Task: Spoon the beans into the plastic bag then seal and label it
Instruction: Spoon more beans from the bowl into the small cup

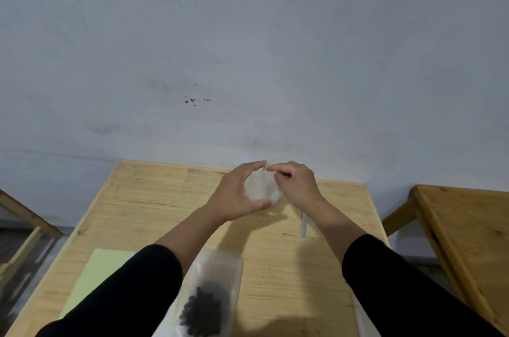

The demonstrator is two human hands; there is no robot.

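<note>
1. Broadly, the pale wooden table [316,267] fills the lower middle of the frame, set against a grey wall; parts of two other wooden frames show at the left and right edges.
2. Next, a light yellow-green sheet [96,276] lies at lower left, partly under the left sleeve.
3. At bottom centre lies the clear plastic bag [217,267], with dark round beans [202,314] heaped in its near end; spooning looks finished.
4. In mid-frame the left hand [234,196] curls thumb and fingers around a small round translucent thing [261,185], possibly a tape roll or lid; I cannot tell which.
5. Beside it the right hand [297,182] pinches at that thing's upper edge, fingertips nearly meeting the left's.
6. Smallest, a slim white spoon-like tool [303,225] lies below the right wrist.
7. Judgement: sealing or labelling is being prepared; next, whatever is freed must be carried down to the bag.
</note>
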